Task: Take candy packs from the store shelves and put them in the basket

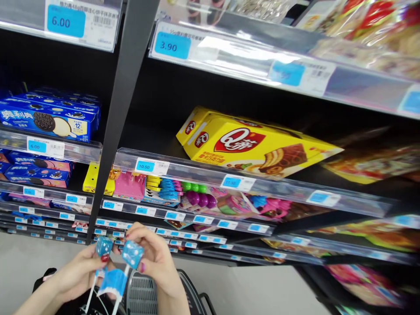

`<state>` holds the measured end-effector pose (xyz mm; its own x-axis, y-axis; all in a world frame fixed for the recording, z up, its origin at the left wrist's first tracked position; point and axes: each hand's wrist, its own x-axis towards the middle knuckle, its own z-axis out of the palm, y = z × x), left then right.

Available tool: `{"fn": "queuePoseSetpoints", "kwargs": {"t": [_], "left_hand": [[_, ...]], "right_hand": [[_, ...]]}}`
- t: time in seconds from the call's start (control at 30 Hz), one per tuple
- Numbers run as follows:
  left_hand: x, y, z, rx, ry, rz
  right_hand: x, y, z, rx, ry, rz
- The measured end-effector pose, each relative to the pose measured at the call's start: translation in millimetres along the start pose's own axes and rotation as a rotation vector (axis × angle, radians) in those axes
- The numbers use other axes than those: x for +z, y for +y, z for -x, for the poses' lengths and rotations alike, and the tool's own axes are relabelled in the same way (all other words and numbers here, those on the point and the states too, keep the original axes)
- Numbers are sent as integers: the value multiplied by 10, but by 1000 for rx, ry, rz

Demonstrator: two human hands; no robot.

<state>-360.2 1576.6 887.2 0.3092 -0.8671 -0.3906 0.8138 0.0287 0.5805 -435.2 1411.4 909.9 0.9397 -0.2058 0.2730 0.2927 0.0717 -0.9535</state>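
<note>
My left hand (74, 272) is closed on a blue dice-shaped lollipop (104, 246) with white dots, its thumb against the lower part of the head. A second blue dice-shaped lollipop (132, 254) is pinched between the thumb and fingers of my right hand (159, 259). The two heads are side by side, a small gap apart, and white sticks run down from them. Around the sticks hangs a blue wrapper piece (113, 282) with a ragged white lower edge. Some fingers of my left hand are hidden behind the lollipops.
Below my hands is a grey shopping basket (141, 292). Store shelves with price tags rise in front, holding yellow snack boxes (243, 144), blue cookie boxes (49, 116) and colourful small toy-like packs (197, 197). A dark upright post (116, 109) divides the shelves.
</note>
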Motion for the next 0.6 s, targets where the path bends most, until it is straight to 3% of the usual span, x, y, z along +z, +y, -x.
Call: {"fn": "queuePoseSetpoints", "kwargs": {"t": [0.07,0.2,0.43,0.6], "left_hand": [[-9,0,-20,5,40,15],[-98,-64,-77,21,52,91],[-371,-177,-107,-24,-86,133],[-343,-129,-57,-33,47,83]], "right_hand": [[74,8,-2,46,-38,146],[183,62,-19,140,5,401],[231,111,37,216,-33,529],[22,-66,-201,123,-139,774]]}}
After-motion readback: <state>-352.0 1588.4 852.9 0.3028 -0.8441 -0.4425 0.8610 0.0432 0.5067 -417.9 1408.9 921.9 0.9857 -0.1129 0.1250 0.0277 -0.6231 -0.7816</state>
